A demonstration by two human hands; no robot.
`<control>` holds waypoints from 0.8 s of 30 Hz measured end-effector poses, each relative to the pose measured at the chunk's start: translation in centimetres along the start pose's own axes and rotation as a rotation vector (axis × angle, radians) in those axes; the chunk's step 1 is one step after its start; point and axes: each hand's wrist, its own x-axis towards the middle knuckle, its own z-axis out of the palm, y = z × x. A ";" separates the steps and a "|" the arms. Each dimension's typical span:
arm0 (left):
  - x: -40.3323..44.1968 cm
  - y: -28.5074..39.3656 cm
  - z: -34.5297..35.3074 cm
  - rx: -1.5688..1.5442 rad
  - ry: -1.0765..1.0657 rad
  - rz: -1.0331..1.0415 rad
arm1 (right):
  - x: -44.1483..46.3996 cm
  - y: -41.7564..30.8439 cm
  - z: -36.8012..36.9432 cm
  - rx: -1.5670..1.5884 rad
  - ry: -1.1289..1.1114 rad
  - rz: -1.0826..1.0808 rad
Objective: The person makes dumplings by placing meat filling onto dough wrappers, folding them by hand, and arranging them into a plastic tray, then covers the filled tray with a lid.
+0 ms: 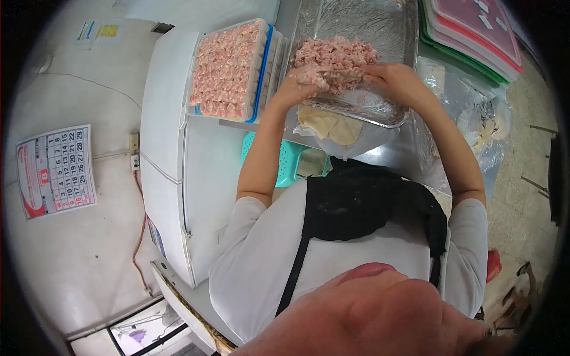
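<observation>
A mound of pink ground meat [335, 53] lies in a metal tray [389, 18]. My left hand [295, 89] is closed at the near left of the mound, with meat at its fingers; what lies inside its grip is hidden. My right hand [395, 83] is closed on a narrow, flat spreader [344, 76], which reaches left across the near side of the meat towards my left hand. Pale dough wrappers [332, 124] lie in a plastic bag just below the tray's near edge.
Left of the tray stands a box [228, 68] filled with rows of meat-topped dumplings, beside stacked containers. Coloured lids [475, 29] are piled at the right. A clear plastic bag [481, 118] lies below them. A turquoise stool [287, 160] stands under the table edge, near a white freezer [169, 130].
</observation>
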 end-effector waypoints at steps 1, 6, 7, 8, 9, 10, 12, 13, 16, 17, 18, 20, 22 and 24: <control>0.1 -0.2 0.2 -0.050 0.056 -0.177 | -0.1 -1.1 0.1 -0.042 0.079 -0.014; -0.8 0.6 0.9 -0.030 0.148 -0.035 | 0.1 -0.9 5.8 -0.101 0.227 -0.104; -1.1 1.6 0.9 0.022 0.147 0.018 | -0.1 0.2 5.5 -0.166 0.167 -0.049; -1.7 2.8 0.7 -0.002 0.156 0.040 | 0.0 1.5 4.7 -0.236 0.114 0.002; -3.1 4.1 0.5 -0.024 0.157 0.055 | -0.2 1.9 4.1 -0.297 0.059 0.060; -3.9 5.0 0.1 -0.044 0.158 0.078 | -0.5 1.3 3.0 -0.293 -0.003 0.093; -5.0 5.5 -0.6 0.026 0.236 0.148 | -1.6 -0.4 0.8 -0.174 0.031 0.154; -5.1 5.6 -1.0 0.059 0.275 0.194 | -2.0 -1.3 -0.4 -0.124 0.056 0.185; -5.1 5.0 -1.8 0.153 0.294 0.552 | -3.3 -5.1 -2.3 0.338 0.155 0.102; -5.2 5.0 -2.4 0.177 0.182 0.568 | -3.2 -6.7 -1.9 0.329 0.108 0.090; -5.3 5.3 -3.1 0.203 0.067 0.584 | -2.9 -8.4 -1.3 0.320 0.063 0.079; -4.5 3.2 -3.6 0.235 0.151 0.831 | -2.6 -9.6 -0.7 0.263 0.015 0.051; -4.4 2.6 -4.8 0.223 -0.010 0.654 | -1.7 -8.6 -0.6 0.164 0.010 0.008; -4.9 1.8 -6.1 0.222 -0.047 0.544 | -1.1 -10.2 -1.3 -0.004 0.074 -0.003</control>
